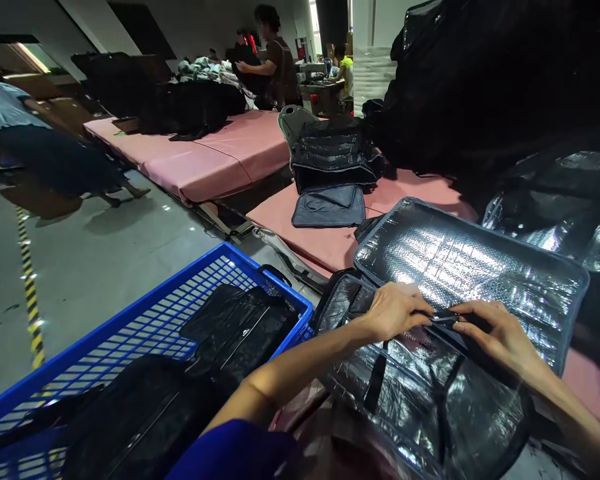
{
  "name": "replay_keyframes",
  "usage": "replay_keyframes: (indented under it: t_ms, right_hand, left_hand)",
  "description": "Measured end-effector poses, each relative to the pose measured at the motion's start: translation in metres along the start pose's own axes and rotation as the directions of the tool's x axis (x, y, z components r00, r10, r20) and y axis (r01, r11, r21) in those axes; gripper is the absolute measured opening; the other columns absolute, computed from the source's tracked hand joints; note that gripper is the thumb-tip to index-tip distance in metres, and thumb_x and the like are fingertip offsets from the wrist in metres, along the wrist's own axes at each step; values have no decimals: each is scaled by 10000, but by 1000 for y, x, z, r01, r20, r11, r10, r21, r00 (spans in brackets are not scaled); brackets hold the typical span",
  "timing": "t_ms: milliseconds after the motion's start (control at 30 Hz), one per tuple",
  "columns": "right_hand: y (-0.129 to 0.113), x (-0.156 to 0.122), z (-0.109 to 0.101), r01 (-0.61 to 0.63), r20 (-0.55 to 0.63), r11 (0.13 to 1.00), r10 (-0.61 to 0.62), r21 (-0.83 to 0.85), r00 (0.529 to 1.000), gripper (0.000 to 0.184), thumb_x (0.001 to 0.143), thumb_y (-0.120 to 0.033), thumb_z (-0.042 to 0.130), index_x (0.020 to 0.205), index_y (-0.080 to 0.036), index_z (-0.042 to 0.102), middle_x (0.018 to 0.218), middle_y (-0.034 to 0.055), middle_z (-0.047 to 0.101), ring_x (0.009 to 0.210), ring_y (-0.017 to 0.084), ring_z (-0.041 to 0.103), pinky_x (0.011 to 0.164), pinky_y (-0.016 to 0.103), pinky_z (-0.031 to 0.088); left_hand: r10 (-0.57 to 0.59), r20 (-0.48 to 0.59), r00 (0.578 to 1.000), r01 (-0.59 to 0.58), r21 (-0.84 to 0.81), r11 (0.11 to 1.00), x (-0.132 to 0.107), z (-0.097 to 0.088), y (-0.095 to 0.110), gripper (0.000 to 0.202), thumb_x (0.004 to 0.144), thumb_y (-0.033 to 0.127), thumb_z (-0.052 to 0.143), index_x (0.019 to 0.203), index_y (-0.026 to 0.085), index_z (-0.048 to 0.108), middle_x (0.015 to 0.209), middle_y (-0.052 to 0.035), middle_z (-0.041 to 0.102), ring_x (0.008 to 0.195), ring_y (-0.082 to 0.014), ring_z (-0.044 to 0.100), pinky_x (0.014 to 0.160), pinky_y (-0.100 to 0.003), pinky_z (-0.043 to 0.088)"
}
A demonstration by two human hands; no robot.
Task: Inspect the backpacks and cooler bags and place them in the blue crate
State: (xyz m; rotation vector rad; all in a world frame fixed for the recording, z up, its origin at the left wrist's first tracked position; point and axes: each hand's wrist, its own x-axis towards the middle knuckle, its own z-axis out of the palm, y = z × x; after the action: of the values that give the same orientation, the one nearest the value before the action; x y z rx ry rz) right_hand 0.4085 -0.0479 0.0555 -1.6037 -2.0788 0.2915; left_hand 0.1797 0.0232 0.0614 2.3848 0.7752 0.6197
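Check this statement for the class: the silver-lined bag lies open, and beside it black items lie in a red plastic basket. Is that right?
Not quite: the plastic basket is blue, not red, as the head view shows. The black items do lie in it, beside the open silver-lined bag.

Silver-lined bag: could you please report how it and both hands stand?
Left hand and right hand pinching dark strip between them. Silver-lined bag open, flap laid back. Blue basket alongside, not in the way.

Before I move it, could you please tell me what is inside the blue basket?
Black bags lie inside the blue basket; whatever is beneath them is covered and cannot be seen.
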Motion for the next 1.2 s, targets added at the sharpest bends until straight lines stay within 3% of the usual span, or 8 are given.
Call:
replay_keyframes:
  t_ms: [100, 233, 400, 633, 1000, 1200]
  right_hand:
    - [-5, -5, -3, 21, -48, 999, -23, -42, 999, 309, 839, -520, 514, 943, -254, 630, 887, 14, 691, 800, 209, 625, 727, 368, 455]
    - [-8, -22, -7, 21, -165, 989, -45, -145, 985, 282, 859, -471, 510, 982, -247, 629, 907, 20, 684, 814, 194, 633, 699, 333, 480]
    - [-10, -39, -6, 13, -239, 982, -58, -188, 969, 194, 860, -365, 547, 985, -248, 638, 945, 12, 672, 891, 171, 628, 755, 306, 495]
    - [-13, -33, -5, 28, -189, 985, -61, -171, 980, 196, 863, -369, 542, 969, -239, 643, 952, 28, 671, 878, 185, 627, 751, 328, 498]
    - [-12, -34, -6, 5, -174, 987, -33, -160, 984, 202, 864, -387, 531, 955, -250, 648, 941, 15, 674, 879, 176, 630, 752, 309, 492]
    - [-8, -32, -6, -51, -157, 986, 26, -156, 987, 212, 855, -432, 537, 927, -268, 650, 939, -7, 676, 825, 166, 644, 657, 278, 491]
  left_hand:
    - [108, 118, 987, -112, 32, 993, 19, -1, -4, 143, 785, 333, 661, 851, 215, 707, 842, 9, 647, 817, -133, 560, 762, -251, 367]
    - [169, 192, 967, -170, -12, 985, 27, -5, -3, 100, 821, 268, 607, 786, 197, 669, 819, 23, 632, 790, -122, 547, 720, -231, 363]
    - [141, 155, 978, -153, 64, 986, 19, -3, 6, 151, 882, 210, 476, 822, 185, 612, 836, -4, 617, 797, -144, 524, 715, -248, 369]
    - [125, 119, 985, -144, 167, 975, 14, 3, 9, 178, 906, 230, 428, 859, 176, 591, 823, -27, 606, 787, -153, 516, 684, -259, 359]
    - [134, 108, 985, -154, 202, 967, 13, 6, 9, 169, 905, 223, 425, 856, 178, 581, 832, -15, 610, 780, -142, 510, 679, -251, 351]
    - [106, 14, 994, -107, 116, 987, 7, 8, 1, 165, 906, 196, 411, 845, 175, 563, 854, -14, 605, 788, -133, 515, 716, -236, 376]
